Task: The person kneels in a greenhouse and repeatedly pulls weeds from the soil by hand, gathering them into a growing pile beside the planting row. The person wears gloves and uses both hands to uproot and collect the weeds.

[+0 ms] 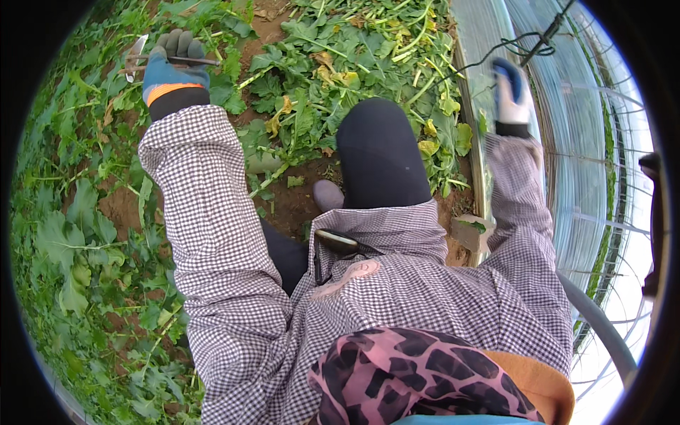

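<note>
At the upper left, my left hand (179,66) wears a blue and dark grey work glove with an orange band. Its fingers are closed on a small bladed hand tool (140,49); the tool's exact kind is unclear. Leafy green plants lie beneath that hand. On the other side, my right hand (512,87), in a blue and white glove, is blurred by motion. It is close to a dark twisted wire (539,49) and the plastic film wall (571,133). Whether it touches or grips anything cannot be made out.
Cut leafy greens (366,50), some yellowed, are heaped ahead of my knee (380,151). A board edge (478,175) runs along the film wall, with a broken block (472,234) beside it. A curved pipe (600,324) rises at the lower right. A phone-like object (337,241) rests at my apron pocket.
</note>
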A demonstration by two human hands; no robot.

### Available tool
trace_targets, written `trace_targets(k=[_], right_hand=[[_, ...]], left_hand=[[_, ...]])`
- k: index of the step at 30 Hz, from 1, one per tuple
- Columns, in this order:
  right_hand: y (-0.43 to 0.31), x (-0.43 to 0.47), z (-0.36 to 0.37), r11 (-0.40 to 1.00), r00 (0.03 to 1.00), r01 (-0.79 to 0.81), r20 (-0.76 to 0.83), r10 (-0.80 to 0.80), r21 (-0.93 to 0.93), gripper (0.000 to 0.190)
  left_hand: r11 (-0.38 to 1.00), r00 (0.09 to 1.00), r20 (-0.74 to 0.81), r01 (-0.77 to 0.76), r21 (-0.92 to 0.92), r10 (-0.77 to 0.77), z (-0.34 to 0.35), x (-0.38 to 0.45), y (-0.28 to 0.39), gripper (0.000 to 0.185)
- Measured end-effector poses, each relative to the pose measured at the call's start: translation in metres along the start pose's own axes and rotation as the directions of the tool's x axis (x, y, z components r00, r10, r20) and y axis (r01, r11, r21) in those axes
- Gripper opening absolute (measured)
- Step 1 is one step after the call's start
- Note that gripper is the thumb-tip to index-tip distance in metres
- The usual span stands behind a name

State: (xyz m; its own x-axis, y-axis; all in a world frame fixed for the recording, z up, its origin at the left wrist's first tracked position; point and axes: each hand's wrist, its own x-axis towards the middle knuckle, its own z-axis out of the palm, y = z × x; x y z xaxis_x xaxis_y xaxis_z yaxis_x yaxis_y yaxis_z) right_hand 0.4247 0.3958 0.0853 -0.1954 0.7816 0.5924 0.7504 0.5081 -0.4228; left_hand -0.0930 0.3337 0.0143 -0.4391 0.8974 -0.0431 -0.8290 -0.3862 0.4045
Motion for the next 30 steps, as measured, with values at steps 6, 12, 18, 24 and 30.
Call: trace_targets(k=[6,12,18,24,30], right_hand=[[-0.053,0.017,0.196,0.985,0.726,-0.061,0.684,-0.066,0.159,0.027],[-0.101,0.017,0.321,0.976,0.342,0.219,0.937,-0.071,-0.006,0.032],[-0.091,-0.028,0.356,0.877,-0.023,0.474,0.995,0.097,-0.074,0.049],[-0.057,-0.085,0.392,0.758,0.038,0.647,0.997,0.072,-0.079,0.049],[-0.035,-0.123,0.412,0.850,0.041,0.526,0.998,-0.050,0.021,0.040]], left_hand=[[0.993,0.989,-0.140,-0.025,0.119,0.042,0.013,-0.011,0.005,0.034],[0.997,0.999,-0.043,-0.002,0.077,0.006,0.013,-0.014,-0.004,0.031],[0.993,0.996,-0.083,-0.006,0.118,0.016,0.013,-0.014,-0.014,0.028],[0.982,0.947,-0.318,0.015,0.188,0.047,0.027,-0.021,-0.022,0.023],[0.981,0.973,-0.220,-0.028,0.192,0.071,0.027,-0.022,-0.023,0.020]])
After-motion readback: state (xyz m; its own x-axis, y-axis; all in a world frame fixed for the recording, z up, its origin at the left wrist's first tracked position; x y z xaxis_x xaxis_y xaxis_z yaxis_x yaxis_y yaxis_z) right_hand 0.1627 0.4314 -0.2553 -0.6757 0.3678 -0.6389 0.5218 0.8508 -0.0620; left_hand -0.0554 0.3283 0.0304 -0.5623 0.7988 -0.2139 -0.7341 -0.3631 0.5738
